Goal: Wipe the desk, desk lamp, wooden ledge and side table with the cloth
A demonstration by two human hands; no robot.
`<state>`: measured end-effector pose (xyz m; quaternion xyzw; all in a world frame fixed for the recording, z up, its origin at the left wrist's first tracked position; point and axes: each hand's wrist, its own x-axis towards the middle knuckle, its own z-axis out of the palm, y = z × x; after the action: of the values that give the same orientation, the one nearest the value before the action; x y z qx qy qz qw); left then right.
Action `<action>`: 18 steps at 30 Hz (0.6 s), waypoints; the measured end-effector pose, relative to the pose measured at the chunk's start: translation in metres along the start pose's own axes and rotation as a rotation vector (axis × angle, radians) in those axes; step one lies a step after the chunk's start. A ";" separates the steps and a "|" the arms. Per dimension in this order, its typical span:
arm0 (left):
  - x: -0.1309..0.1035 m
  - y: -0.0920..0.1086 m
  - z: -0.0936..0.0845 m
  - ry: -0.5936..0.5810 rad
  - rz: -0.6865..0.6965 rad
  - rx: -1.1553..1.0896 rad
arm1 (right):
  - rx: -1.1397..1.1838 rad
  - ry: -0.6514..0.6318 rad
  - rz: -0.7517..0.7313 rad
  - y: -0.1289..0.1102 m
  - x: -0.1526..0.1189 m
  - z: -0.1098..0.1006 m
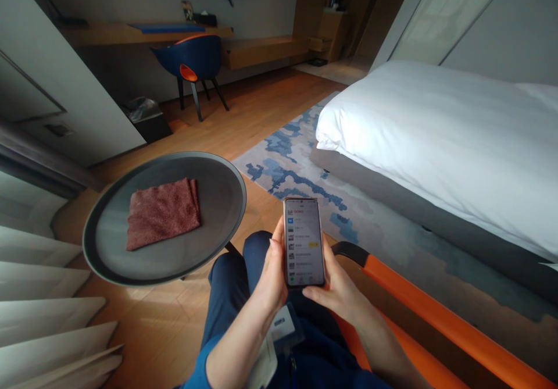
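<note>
Fingers (275, 243) of the left hand (271, 275) wrap the left edge of a phone (304, 242), grasping it upright with its lit screen facing up; the right hand (337, 290) cups the phone's lower right edge, its fingers curled against it. Just left of the fingers sits a round grey desk (218, 203) carrying a folded red cloth (162, 211). Right of them runs an orange chair arm (436, 319), and beyond that a white bed (436, 139). Well ahead stands a blue chair (196, 57).
</note>
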<state>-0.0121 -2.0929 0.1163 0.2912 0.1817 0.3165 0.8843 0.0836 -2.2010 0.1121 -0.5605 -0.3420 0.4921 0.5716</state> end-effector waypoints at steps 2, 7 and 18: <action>-0.002 -0.003 -0.001 0.003 -0.004 0.026 | -0.007 0.045 0.028 0.000 0.002 0.000; -0.007 -0.015 -0.002 -0.019 -0.063 0.022 | 0.044 0.356 -0.070 -0.002 0.013 -0.002; -0.007 -0.016 0.004 -0.035 -0.042 -0.018 | 0.426 0.317 -0.077 0.004 0.014 0.004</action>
<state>-0.0081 -2.1095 0.1099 0.2847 0.1693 0.2941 0.8965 0.0833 -2.1873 0.1062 -0.4842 -0.1580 0.4370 0.7413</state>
